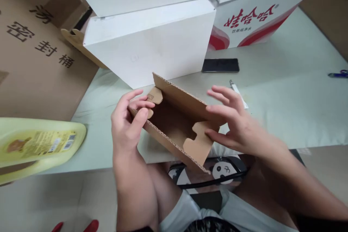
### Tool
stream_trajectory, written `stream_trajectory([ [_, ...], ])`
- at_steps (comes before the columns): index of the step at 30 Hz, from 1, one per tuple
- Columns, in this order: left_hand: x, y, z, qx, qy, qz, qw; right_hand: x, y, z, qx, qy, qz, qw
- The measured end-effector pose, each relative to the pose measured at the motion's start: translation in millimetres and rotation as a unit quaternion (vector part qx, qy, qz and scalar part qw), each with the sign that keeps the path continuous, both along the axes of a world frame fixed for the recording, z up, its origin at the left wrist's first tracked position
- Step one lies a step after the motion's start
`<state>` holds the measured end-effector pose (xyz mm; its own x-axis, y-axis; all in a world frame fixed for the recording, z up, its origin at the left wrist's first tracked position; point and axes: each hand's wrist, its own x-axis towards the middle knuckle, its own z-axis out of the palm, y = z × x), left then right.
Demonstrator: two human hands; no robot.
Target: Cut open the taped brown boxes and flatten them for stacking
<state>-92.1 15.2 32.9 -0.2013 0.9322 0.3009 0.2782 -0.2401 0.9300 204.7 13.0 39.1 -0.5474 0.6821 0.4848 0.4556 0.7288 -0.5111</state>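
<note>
A small brown cardboard box (175,125) is tilted over the table's front edge. Its long side walls stand up, its top is open, and the inside looks bare. My left hand (130,119) grips the left end, fingers reaching inside by a small flap (155,95) and thumb on the near wall's edge. At the right end, my right hand (231,119) has its fingers spread; the thumb touches a notched end flap (199,137), which is folded inward, and a forefinger lies by the far wall's top edge.
White boxes (152,43) stand behind, beside a red-and-white printed carton (250,21). A black phone (220,65) and a white pen-like cutter (238,93) lie on the pale green cloth (285,90). A yellow bottle (40,148) and a large brown carton (40,54) are at left.
</note>
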Motion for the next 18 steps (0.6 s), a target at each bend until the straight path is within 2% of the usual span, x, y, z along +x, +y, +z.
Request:
stream_trajectory([
  [2,2,3,-6.8,0.010,0.045,0.038,0.998,-4,1,-1,-0.058,0.024,0.057,0.996],
  [4,2,6,-13.0,0.054,0.097,0.068,0.991,-8,1,1,-0.112,0.003,0.133,0.985],
  [6,1,7,-16.2,0.082,0.159,0.064,0.982,-10,1,3,-0.157,-0.022,0.190,0.969],
  [9,-3,5,-15.9,0.029,0.209,0.027,0.977,-8,0,2,-0.191,0.002,0.201,0.961],
  [12,-11,6,-17.4,-0.015,0.158,0.047,0.986,0,2,-9,-0.193,0.059,0.152,0.968],
  [15,-23,11,-23.4,-0.024,0.045,0.121,0.991,6,6,-28,-0.208,0.092,0.103,0.968],
  [18,-33,17,-26.7,-0.048,-0.087,0.198,0.975,5,10,-42,-0.221,0.096,0.120,0.963],
])
